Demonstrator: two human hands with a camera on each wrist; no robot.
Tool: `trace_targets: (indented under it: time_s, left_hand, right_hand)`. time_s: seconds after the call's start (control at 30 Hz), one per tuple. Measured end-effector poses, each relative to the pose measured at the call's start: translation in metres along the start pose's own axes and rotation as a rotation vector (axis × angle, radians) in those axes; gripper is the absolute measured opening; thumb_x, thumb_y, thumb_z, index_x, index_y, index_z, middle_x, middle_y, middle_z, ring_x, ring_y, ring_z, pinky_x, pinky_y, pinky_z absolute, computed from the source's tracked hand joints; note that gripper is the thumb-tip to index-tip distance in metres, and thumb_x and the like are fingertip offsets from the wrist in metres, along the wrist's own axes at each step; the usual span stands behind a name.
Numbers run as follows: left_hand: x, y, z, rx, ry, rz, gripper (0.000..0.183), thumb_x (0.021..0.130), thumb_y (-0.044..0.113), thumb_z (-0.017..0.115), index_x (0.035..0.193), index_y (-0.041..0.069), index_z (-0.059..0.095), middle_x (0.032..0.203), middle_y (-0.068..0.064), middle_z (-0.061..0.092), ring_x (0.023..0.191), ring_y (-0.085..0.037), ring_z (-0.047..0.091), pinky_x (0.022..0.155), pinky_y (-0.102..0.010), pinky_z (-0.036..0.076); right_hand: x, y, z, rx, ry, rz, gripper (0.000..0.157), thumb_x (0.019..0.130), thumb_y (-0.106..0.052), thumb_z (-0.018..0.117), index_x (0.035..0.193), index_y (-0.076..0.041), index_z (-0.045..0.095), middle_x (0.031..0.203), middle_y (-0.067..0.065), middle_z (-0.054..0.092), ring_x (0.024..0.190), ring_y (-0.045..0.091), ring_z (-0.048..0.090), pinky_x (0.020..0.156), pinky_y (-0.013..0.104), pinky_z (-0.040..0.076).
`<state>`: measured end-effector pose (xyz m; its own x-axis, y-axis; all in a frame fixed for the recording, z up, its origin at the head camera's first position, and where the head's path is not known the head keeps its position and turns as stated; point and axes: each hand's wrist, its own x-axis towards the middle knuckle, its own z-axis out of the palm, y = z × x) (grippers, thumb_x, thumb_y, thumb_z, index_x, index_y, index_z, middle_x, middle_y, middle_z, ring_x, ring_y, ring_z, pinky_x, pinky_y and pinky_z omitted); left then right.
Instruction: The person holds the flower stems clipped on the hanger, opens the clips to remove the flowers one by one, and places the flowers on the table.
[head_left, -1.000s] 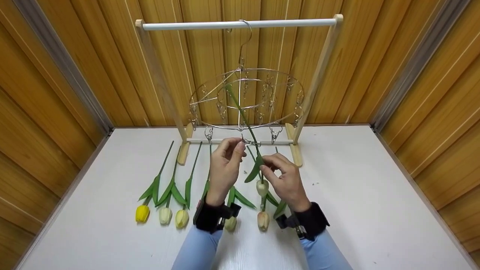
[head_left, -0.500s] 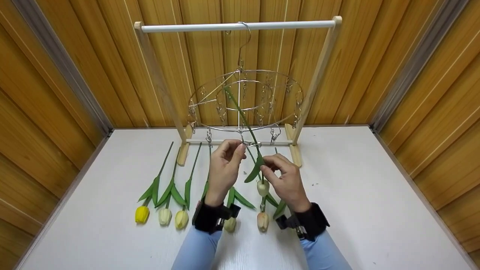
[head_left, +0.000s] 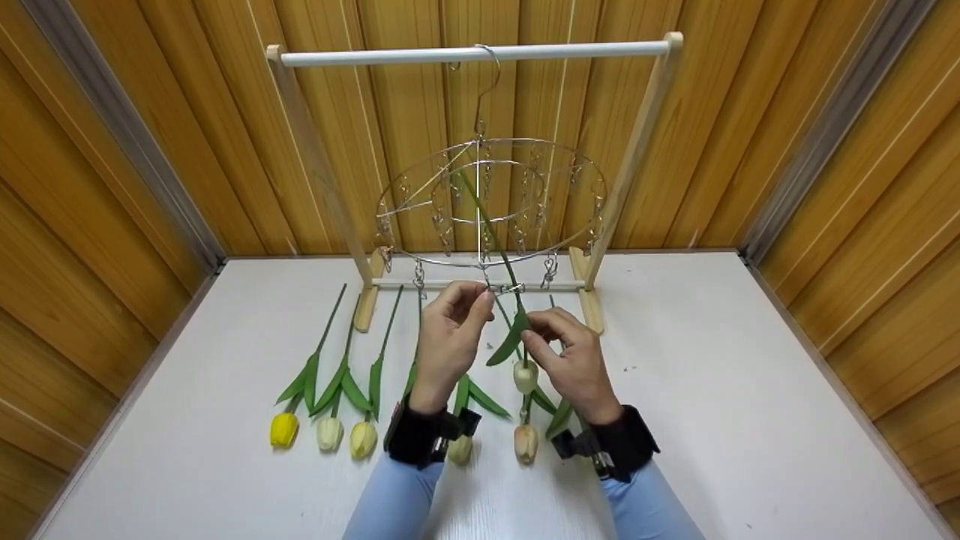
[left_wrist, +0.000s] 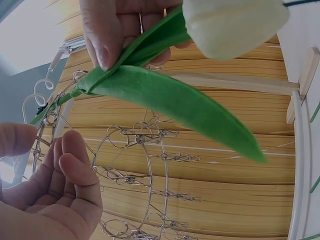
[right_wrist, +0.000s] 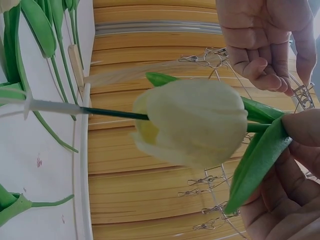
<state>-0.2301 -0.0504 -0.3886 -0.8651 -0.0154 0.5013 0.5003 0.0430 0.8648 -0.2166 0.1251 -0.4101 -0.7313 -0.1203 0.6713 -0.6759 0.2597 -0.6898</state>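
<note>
In the head view my right hand [head_left: 566, 360] pinches an artificial white tulip [head_left: 526, 376] by the stem, at its leaves. The bloom points down toward me, and the stem slants up across a round wire clip hanger [head_left: 442, 262]. At the hanger's near edge a metal clip [head_left: 511, 288] lies at the stem. My left hand [head_left: 452, 337] is just left of that clip. In the left wrist view a gap shows between the thumb and curved fingers [left_wrist: 75, 165], with the clip [left_wrist: 49, 119] beyond them. The right wrist view shows the white bloom [right_wrist: 195, 122] close up.
The hanger hooks over the white bar [head_left: 390, 55] of a wooden stand. Several other clips dangle from its rings. On the white table [head_left: 720, 390] lie several tulips, among them a yellow tulip [head_left: 284, 430] at left and a peach tulip [head_left: 526, 443] below the hands.
The left fingers held the clip's end before; now they stand parted beside it, and the clip has turned slightly at the stem. The right hand keeps its grip on the white tulip.
</note>
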Motion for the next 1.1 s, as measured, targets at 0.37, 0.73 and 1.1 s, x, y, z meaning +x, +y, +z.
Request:
trace_targets:
  time_s: [0.37,0.73,1.1]
  left_hand:
    - [0.000,-0.001,0.001,-0.003,-0.005,-0.007,0.016,0.102,0.009,0.063,0.106,-0.006,0.067,0.090,-0.027,0.064,0.078,-0.026,0.064,0.071,-0.025,0.047]
    - [0.000,0.001,0.001,-0.008,-0.001,-0.008,0.016,0.102,0.009,0.063,0.107,-0.005,0.067,0.088,-0.014,0.067,0.077,-0.019,0.064,0.070,-0.025,0.048]
    - [0.001,-0.001,0.001,0.042,-0.003,0.017,0.016,0.102,0.010,0.064,0.106,-0.005,0.069,0.088,-0.013,0.067,0.076,-0.019,0.065,0.069,-0.024,0.048]
  right_hand:
    - [0.001,0.001,0.001,0.018,0.002,0.020,0.018,0.088,0.018,0.068,0.104,0.012,0.072,0.091,0.021,0.070,0.077,0.016,0.064,0.072,0.017,0.049]
    - [-0.001,0.014,-0.002,0.058,-0.036,0.064,0.015,0.095,0.001,0.070,0.109,-0.001,0.076,0.095,0.011,0.072,0.081,0.010,0.064,0.074,0.020,0.051]
    - [-0.002,0.014,-0.002,0.046,-0.038,0.053,0.013,0.095,-0.001,0.071,0.107,-0.003,0.076,0.096,0.010,0.073,0.084,0.010,0.066,0.076,0.020,0.052]
